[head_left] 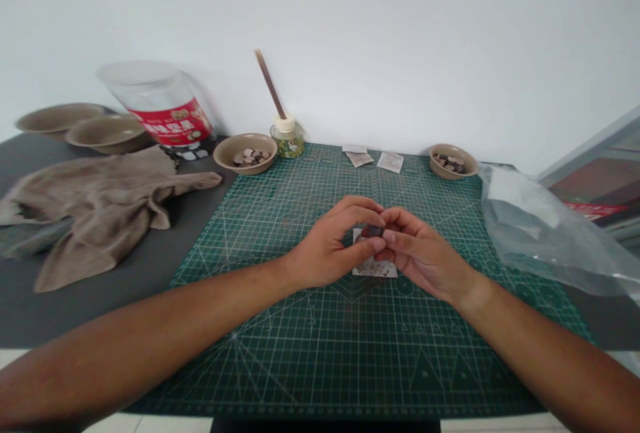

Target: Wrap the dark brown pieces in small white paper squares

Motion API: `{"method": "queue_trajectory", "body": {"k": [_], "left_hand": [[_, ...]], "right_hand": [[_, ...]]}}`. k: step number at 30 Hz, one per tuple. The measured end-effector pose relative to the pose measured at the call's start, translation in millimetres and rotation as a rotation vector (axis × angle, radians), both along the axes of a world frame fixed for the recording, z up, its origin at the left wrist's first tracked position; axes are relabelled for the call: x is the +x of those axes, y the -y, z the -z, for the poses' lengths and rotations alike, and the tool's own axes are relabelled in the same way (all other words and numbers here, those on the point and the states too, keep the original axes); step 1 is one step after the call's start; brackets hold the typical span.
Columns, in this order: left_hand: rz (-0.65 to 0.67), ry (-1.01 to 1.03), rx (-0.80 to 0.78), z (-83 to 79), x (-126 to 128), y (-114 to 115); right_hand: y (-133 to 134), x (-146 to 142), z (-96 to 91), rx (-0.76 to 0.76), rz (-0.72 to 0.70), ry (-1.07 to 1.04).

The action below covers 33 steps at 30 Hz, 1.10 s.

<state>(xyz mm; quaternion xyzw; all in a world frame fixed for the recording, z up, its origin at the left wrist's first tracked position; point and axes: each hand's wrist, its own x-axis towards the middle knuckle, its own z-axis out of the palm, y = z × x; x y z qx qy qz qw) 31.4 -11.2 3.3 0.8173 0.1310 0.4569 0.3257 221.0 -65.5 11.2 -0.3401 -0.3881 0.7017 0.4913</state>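
Over the middle of the green cutting mat, my left hand and my right hand meet. Between their fingertips is a small dark piece, partly covered by the fingers; both hands are closed on it. Under my hands lies a small white printed paper with dark specks on it, partly hidden. A tan bowl at the back left holds several small dark and pale pieces. Similar pieces fill a second tan bowl at the back right.
Small white paper packets lie at the mat's back edge. A reed diffuser stands beside the left bowl. Further left are a red-labelled plastic jar, two bowls and a brown cloth. A clear plastic bag overlaps the right side.
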Motion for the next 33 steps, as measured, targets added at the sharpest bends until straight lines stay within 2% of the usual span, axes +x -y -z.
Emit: {"method": "queue_trajectory", "body": {"k": [8,12,19,27,33], "left_hand": [[0.081,0.049,-0.211,2.9,1.3,3.5],[0.084,0.049,-0.237,1.6,2.4,4.5],[-0.064,0.027,-0.184,-3.4,6.1,9.4],[-0.349,-0.051,-0.152,2.0,0.4,8.8],[-0.356,-0.072,-0.156,1.1,-3.0,9.2]], "right_hand": [[1.5,-1.5,0.4,0.017,-0.034,0.011],[1.8,-1.6,0.5,0.013,-0.039,0.034],[2.1,0.7,-1.0,0.000,-0.071,-0.005],[2.6,5.5,-6.0,0.005,-0.083,-0.032],[3.4,6.8,-6.2,0.006,-0.047,-0.017]]}}
